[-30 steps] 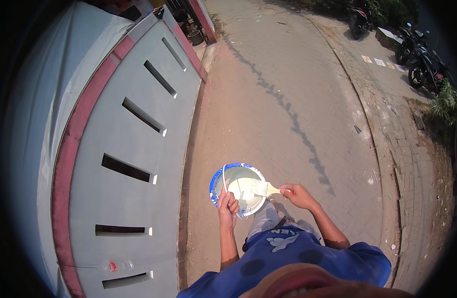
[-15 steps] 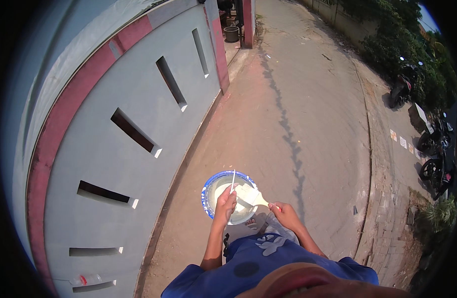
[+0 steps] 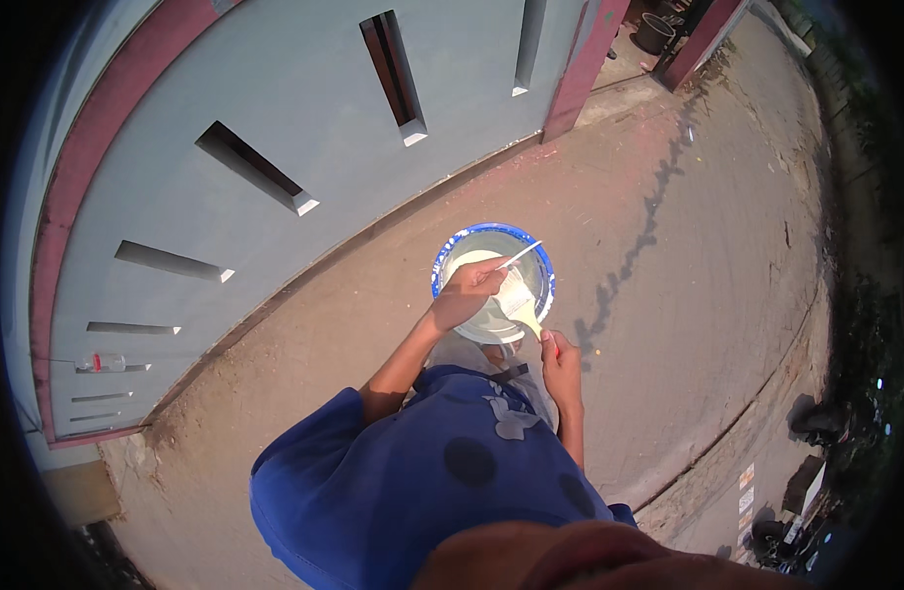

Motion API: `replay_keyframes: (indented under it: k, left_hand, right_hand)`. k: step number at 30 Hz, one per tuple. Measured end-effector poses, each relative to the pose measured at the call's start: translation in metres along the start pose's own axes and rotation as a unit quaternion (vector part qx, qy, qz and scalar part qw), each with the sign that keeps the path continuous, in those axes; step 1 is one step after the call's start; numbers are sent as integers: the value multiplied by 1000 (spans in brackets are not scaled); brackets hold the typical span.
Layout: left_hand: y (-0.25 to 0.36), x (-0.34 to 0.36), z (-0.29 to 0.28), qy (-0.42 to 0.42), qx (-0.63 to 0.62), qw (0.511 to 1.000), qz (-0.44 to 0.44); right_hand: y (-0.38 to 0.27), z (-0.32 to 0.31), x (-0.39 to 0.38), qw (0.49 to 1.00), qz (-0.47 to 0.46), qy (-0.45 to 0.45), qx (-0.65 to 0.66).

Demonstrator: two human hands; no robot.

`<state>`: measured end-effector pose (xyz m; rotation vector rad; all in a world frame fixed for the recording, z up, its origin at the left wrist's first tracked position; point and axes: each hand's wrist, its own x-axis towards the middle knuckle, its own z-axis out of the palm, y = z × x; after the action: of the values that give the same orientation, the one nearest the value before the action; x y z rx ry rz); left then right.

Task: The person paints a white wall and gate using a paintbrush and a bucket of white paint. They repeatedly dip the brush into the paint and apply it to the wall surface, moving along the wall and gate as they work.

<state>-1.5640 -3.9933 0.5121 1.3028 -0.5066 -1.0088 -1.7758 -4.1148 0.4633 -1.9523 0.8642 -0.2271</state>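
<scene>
My left hand (image 3: 468,295) is closed around a thin white stick (image 3: 525,253) that points up and right over the bucket. In my right hand (image 3: 561,356) is a paintbrush (image 3: 526,316), gripped by its pale yellow handle. The wide, pale brush head is over the bucket, close to my left fingers; I cannot tell whether it touches them. In front of my body is the round bucket (image 3: 547,265), its blue rim spotted with white and pale paint inside. My left hand covers part of it, and what supports it is not visible.
A grey-blue wall (image 3: 304,108) with slanted slots and pink edging runs along the left. A clear bottle (image 3: 103,363) rests by one slot. A dark bucket (image 3: 654,33) stands in the gateway ahead. Parked motorbikes (image 3: 778,539) line the lane's right side.
My view has swung toward the wall, which now fills more of the upper left. The stick has tilted over to the right. Both hands keep their hold on the stick and brush.
</scene>
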Motion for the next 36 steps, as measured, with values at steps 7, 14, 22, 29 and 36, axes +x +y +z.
replay_keyframes:
  k: [7,14,22,29,36]
  left_hand:
    - [38,197,73,129,63,989,26]
    - [46,413,119,164,128,978,28]
    - [104,634,189,204,140,968,33]
    - [116,801,250,302,177,936,24]
    - [147,974,336,485,145,860,61]
  right_hand:
    - [30,-132,171,998,56,-18,-37]
    - [76,-218,374,996,42,-77,-8]
    - [93,-367,587,990,37,-139,-2]
    - [153,-468,782,971,2,-230,58]
    - [156,-592,967,962,-91,-257,-6]
